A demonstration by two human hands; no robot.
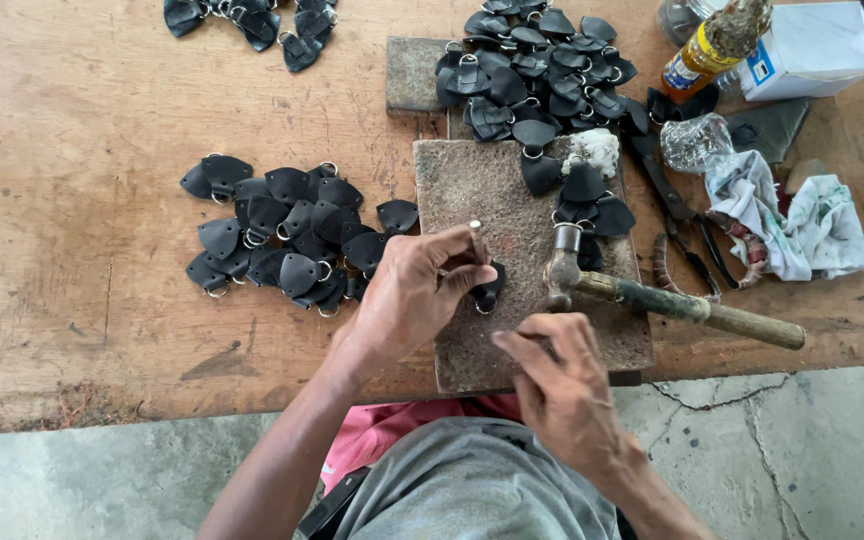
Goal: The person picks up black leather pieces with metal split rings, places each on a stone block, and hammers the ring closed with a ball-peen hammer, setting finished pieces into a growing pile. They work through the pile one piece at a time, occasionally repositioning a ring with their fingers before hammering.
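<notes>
Your left hand (pixel 407 295) pinched a small punch (pixel 477 240), standing nearly upright on a black tab (pixel 489 287) on the stone slab (pixel 482 185). Your right hand (pixel 562 385) hovered with loosely bent fingers, near a hammer (pixel 652 298) lying sideways, handle pointing right.

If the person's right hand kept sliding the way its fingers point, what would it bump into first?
Probably the small black leather piece pinned under the left hand on the rough brown work block; the right hand points up-left toward it, though depth is unclear.

White box (pixel 814 45) — yellow-labelled bottle (pixel 714 45) beside
</notes>
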